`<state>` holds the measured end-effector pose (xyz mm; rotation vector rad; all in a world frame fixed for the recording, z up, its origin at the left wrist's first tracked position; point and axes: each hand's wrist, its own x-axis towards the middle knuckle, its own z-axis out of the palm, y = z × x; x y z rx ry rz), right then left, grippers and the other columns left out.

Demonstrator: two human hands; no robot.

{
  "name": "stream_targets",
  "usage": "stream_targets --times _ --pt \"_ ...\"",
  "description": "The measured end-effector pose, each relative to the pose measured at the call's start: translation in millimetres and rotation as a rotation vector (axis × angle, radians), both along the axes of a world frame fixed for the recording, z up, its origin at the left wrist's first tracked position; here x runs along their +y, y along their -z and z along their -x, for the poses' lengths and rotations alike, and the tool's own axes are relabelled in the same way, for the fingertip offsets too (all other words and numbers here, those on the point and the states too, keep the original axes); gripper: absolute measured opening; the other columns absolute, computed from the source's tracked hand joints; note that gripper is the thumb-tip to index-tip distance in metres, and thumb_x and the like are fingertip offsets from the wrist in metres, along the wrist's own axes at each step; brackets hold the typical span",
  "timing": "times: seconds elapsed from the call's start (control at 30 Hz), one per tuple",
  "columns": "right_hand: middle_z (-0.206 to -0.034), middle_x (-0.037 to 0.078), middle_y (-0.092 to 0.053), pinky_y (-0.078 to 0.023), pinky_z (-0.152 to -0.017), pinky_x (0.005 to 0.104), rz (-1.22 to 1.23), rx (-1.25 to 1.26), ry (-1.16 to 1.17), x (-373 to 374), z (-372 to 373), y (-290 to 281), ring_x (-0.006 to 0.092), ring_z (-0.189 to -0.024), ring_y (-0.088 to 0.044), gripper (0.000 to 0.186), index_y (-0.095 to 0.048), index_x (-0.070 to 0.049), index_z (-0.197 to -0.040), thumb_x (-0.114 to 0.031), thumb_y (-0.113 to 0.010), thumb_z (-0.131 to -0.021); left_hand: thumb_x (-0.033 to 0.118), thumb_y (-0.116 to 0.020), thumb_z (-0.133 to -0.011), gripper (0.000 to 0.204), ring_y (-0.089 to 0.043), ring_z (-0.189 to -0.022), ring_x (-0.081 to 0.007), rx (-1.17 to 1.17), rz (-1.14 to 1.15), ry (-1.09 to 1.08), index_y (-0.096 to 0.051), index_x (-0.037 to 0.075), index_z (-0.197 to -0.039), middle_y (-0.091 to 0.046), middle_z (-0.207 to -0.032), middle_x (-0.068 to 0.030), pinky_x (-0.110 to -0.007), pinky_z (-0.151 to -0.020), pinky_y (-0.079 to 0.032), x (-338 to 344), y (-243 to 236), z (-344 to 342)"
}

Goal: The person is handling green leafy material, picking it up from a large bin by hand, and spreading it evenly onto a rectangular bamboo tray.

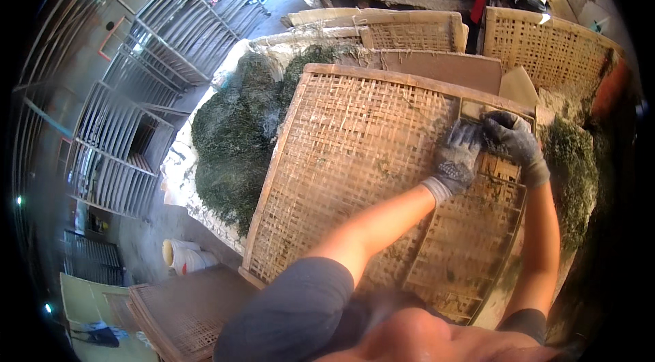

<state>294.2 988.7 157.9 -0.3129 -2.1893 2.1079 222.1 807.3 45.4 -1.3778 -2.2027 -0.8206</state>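
Over at the far right corner of a large rectangular tray of woven tan bamboo (355, 143), two grey-gloved hands are meeting. The left hand (458, 150) is lying over the weave, fingers stretching forward and pressing close together; the right hand (512, 135), just beside it, is bending its fingers inward, and whether they are pinching anything, I cannot tell! Beneath them, a slim rectangular wooden frame with crossbars (501, 181) is lying along the tray's right edge, running from that far corner toward the near edge. Out past the left edge, a broad dark green stringy mound (235, 143) is resting on crumpled white cloth (183, 161); beyond the right edge, a smaller dark green heap (570, 181) is sitting, and woven brown panels (413, 32) are showing behind the far edge.
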Motion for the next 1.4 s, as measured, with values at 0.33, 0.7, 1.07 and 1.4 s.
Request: stream_targets --times 0.33,0.7,1.07,1.4 --pt "-0.117 0.020 -0.071 -0.054 -0.100 0.0464 -1.308 -0.021 0.141 43 23 6 0.0401 -0.108 -0.068 0.034 -0.074 -0.010 -0.125 -0.013 -0.071 -0.092 0.007 -0.053 -0.084 0.079 -0.028 -0.157 -0.0415 -0.050 0.026 0.055 -0.038 0.004 -0.162 -0.032 -0.169 -0.0217 -0.056 -0.129 -0.020 11 -22 -3" --pt "-0.112 0.015 -0.066 -0.054 -0.094 0.0467 -1.361 0.014 0.200 20 -22 64 0.0374 -0.106 -0.065 0.035 -0.071 -0.008 -0.111 -0.007 -0.077 -0.076 0.012 -0.052 -0.091 0.061 -0.043 -0.146 -0.0396 -0.042 0.233 0.032 -0.052 -0.001 -0.150 -0.049 -0.157 -0.0199 -0.054 -0.128 -0.026 17 -13 -9" --pt "-0.134 0.017 -0.068 -0.054 -0.103 0.0508 -0.979 0.245 0.077 -213 -37 4 0.0394 -0.121 -0.064 0.042 -0.069 -0.010 -0.132 -0.022 -0.073 -0.093 0.016 -0.056 -0.094 0.067 -0.039 -0.153 -0.0352 -0.190 0.458 0.055 -0.042 0.006 -0.159 -0.041 -0.164 -0.0211 -0.047 -0.126 -0.032 -208 -38 8" --pt "-0.147 0.023 -0.058 -0.042 -0.116 0.0538 -1.227 0.321 0.029 -426 39 72 0.0436 -0.137 -0.051 0.044 -0.066 -0.013 -0.137 -0.029 -0.067 -0.096 0.027 -0.060 -0.099 0.040 -0.056 -0.133 -0.0389 -0.080 -0.045 -0.503 -0.064 0.009 -0.135 -0.066 -0.139 -0.0140 -0.057 -0.115 -0.036 -556 -17 67"
